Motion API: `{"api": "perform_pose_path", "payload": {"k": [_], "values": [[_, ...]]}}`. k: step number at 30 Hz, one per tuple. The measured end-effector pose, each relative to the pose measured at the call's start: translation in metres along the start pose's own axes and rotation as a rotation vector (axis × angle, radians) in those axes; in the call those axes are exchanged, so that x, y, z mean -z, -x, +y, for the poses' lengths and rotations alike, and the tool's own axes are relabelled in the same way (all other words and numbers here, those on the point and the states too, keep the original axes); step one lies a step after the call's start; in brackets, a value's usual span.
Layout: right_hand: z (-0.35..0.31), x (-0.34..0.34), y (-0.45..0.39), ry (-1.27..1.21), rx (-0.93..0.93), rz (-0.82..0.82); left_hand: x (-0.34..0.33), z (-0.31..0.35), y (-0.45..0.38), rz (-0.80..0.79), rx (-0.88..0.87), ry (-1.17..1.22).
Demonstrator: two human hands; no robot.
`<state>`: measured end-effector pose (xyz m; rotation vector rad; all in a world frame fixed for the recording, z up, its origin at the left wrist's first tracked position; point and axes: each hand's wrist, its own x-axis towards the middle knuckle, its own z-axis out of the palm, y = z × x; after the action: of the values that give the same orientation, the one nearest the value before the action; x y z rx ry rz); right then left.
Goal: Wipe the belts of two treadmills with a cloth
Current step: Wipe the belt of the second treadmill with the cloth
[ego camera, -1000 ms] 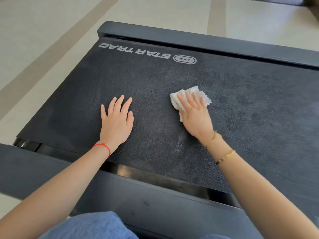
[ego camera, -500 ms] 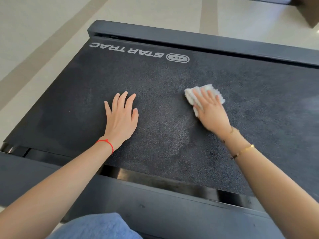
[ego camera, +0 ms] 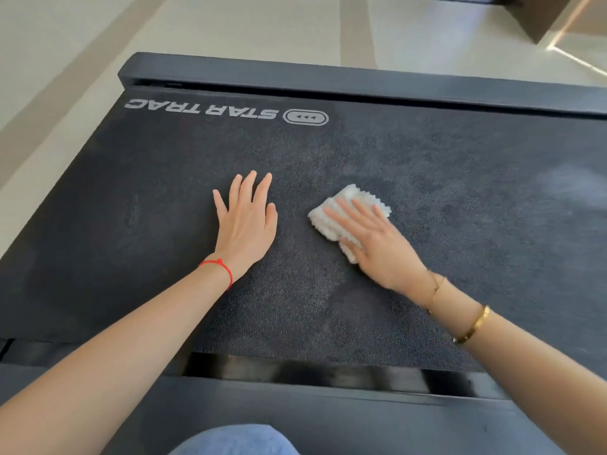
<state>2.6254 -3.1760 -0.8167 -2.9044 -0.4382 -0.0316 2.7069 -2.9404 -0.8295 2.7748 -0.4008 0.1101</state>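
Now our right hand flat, fingers straight, pressing cloth onto belt mid-width for full contact; left hand spread flat beside it, likely bracing our lean

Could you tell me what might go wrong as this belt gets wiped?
The left hand leans flat on the treadmill belt; if the belt slides, the person may lose support. The right hand only presses the cloth with straight fingers, so it could bunch or slip out.
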Motion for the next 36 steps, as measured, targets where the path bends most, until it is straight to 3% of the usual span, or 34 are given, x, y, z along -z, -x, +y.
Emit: {"api": "perform_pose_path", "payload": {"k": [4, 6, 11, 15, 18, 22, 25, 29, 31, 33, 36], "values": [[0.048, 0.010, -0.038, 0.113, -0.361, 0.082, -0.005, 0.006, -0.011, -0.010, -0.005, 0.011], [0.045, 0.006, -0.051, 0.133, -0.442, 0.100, -0.008, 0.010, -0.015, -0.016, 0.001, 0.019], [-0.007, -0.006, -0.039, 0.084, -0.092, 0.072, -0.015, 0.016, -0.023, -0.027, 0.024, -0.002], [0.009, -0.003, -0.030, -0.007, -0.022, -0.007, -0.017, 0.023, -0.031, -0.032, 0.029, -0.036], [0.048, 0.004, -0.046, 0.017, -0.075, 0.059, -0.021, 0.027, -0.038, -0.028, 0.029, -0.034], [0.122, 0.020, -0.092, 0.145, -0.317, 0.076, -0.029, 0.030, -0.042, -0.003, 0.050, -0.054], [0.129, 0.023, -0.131, 0.153, -0.427, 0.099, -0.034, 0.033, -0.043, 0.028, 0.067, -0.069], [0.070, -0.002, -0.143, 0.193, -0.144, 0.169, -0.035, 0.033, -0.044, 0.045, 0.072, -0.092], [0.057, -0.012, -0.132, 0.088, -0.006, 0.148, -0.036, 0.033, -0.044, 0.047, 0.074, -0.110], [0.071, -0.008, -0.130, 0.027, 0.080, 0.120, -0.036, 0.032, -0.045, 0.051, 0.078, -0.121], [0.124, 0.006, -0.156, 0.210, 0.076, 0.114, -0.037, 0.033, -0.045, 0.054, 0.085, -0.133]]}}
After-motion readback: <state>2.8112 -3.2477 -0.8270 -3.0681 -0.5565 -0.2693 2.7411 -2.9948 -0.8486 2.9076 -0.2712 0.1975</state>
